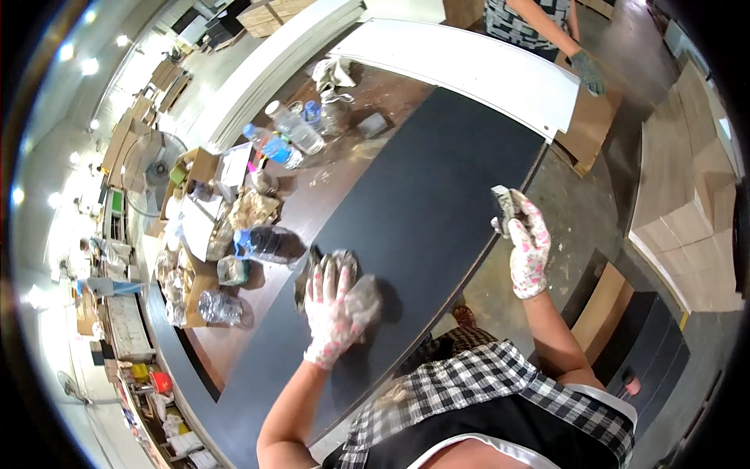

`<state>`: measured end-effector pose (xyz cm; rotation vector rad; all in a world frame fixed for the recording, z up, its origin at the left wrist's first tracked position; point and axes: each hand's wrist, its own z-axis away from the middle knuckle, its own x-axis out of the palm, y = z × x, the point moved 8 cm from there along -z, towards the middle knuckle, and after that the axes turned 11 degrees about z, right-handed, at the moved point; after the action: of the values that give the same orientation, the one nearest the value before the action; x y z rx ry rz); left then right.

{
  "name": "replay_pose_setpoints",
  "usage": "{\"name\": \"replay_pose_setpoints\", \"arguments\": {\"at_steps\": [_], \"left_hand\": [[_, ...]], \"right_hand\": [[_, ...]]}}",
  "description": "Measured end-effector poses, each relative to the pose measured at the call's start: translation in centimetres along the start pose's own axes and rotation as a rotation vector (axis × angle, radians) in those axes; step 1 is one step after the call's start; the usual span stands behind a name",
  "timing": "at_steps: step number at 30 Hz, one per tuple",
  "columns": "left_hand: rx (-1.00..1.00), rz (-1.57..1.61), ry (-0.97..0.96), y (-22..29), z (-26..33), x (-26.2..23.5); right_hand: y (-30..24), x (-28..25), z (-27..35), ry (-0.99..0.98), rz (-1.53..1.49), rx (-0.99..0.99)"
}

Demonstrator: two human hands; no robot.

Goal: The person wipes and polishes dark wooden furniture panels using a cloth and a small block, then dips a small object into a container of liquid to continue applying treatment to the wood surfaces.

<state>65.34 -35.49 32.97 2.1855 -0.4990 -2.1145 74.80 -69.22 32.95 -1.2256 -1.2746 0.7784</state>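
**Cloth on a dark panel, block held at its edge**

Checked shirt [476, 383] and black apron fill the lower edge, and both forearms rise from there in flowered gloves. Left hand [332, 313] lies flat, fingers spread, pressing a grey rag [344, 281] onto the black panel [422, 203] near its left edge. Right hand [527, 246] is raised just past the panel's right edge, fingers closed around a small worn block [506, 205], perhaps a sanding pad; I cannot tell exactly what it is.

The step in hand looks like wiping or rubbing down the panel's surface. My judgement is that the next move calls for a long, even stroke up the board, with the block brought back over it.

Room is uneven. Ahead, the panel runs bare toward a white board [469, 70], where another person's gloved hand [587, 72] rests at the far corner. On the left, the brown bench [328, 184] carries water bottles [277, 144], a larger bottle [262, 244] and cluttered boxes close to the panel's edge, so strokes that way have little margin. On the right, the panel ends over bare floor [578, 211], with stacked boards [687, 227] well apart.
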Motion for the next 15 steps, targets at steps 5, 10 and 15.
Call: {"name": "replay_pose_setpoints", "arguments": {"at_steps": [5,10,15], "left_hand": [[0.260,-0.051,0.068,4.5,-16.7,3.4],[0.411,0.020,0.132,13.5,-31.5,7.6],[0.601,0.160,-0.023,23.8,-29.8,9.2]], "right_hand": [[0.0,-7.8,0.1,0.161,0.022,-0.014],[1.1,-15.4,1.9,0.374,0.200,0.022],[1.5,-17.2,1.9,0.386,0.176,0.048]]}}
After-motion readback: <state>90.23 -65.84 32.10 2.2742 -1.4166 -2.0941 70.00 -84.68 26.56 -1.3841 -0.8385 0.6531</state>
